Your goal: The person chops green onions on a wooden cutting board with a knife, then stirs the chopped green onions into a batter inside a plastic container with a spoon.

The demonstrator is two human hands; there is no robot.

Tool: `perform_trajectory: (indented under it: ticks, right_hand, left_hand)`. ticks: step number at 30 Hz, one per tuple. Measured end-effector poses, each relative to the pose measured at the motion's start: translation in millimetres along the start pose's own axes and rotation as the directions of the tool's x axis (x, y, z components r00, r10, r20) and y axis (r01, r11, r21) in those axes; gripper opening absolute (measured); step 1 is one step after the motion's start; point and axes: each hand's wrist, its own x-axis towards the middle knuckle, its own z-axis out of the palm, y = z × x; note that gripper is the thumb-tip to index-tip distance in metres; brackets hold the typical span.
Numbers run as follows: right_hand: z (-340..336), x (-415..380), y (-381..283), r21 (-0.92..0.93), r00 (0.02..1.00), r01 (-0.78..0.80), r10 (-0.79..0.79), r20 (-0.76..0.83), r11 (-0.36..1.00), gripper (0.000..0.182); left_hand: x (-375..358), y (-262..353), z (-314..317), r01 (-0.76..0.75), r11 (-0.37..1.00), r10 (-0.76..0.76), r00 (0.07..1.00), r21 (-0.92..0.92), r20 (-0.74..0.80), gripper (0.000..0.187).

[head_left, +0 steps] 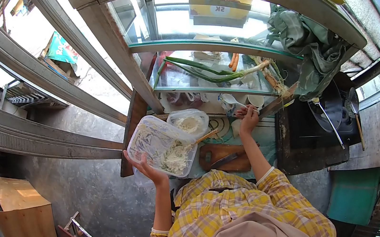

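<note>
The left hand (pixel 148 169), fingers partly spread, braces the near-left rim of the translucent rectangular plastic container (pixel 193 160) at the counter's left end, beyond which grey concrete floor (pixel 92 179) extends. The right hand (pixel 249 120) grips a white spoon (pixel 229 99) near the lower glass shelf's edge (pixel 218 93). Clumped, green-flecked white flour (pixel 174 159) fills the container's near-right corner; its base is smeared.

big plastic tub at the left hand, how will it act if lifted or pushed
The big tub looks thin and translucent, so probably light and a bit flexible. Its powder is heaped toward one end, which may dip. The wooden handle juts past the rim, so a knock could shift it.
</note>
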Motion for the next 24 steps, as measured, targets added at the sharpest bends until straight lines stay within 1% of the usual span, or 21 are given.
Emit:
perform_trajectory:
  ticks: [3,8,11,14,17,21,23,24]
  right_hand:
    - [-3,-1,2,0.037,0.999,-0.04,0.04,-0.02,0.999,0.026]
    - [-12,-3,-3,0.06,0.994,-0.099,0.101,-0.033,0.993,0.026]
    - [-20,-3,-4,0.042,0.996,-0.083,0.085,-0.029,0.996,0.026]
    - [-30,-6,-8,0.07,0.999,-0.042,0.043,-0.016,0.997,0.026]
    - [-34,-25,-39,0.113,0.998,-0.059,0.058,0.009,0.992,0.025]
    - [-37,-57,-89,0.185,0.992,-0.072,0.051,0.114,0.98,0.023]
    - [-31,-80,-114,0.206,0.983,-0.088,0.052,0.174,0.975,0.022]
    - [-28,-92,-124,0.202,0.971,-0.106,0.058,0.232,0.974,0.022]
  left_hand:
    - [-2,7,5,0.006,1.0,-0.005,1.0,-0.008,0.011,0.068]
    - [3,-9,-6,0.001,1.0,-0.001,1.0,0.01,0.0,0.067]
    - [2,-7,-5,-0.006,1.0,0.006,1.0,-0.005,0.01,0.067]
    - [1,-4,-2,-0.014,1.0,0.014,1.0,-0.013,0.019,0.066]
    - [1,-7,-4,-0.034,0.999,0.034,0.999,-0.022,0.023,0.066]
    - [-1,-7,-3,-0.032,0.999,0.033,0.999,0.027,-0.01,0.066]
    - [-5,2,5,-0.028,0.999,0.028,1.0,0.031,-0.002,0.066]
    - [-5,5,7,-0.026,0.999,0.026,1.0,0.032,0.004,0.067]
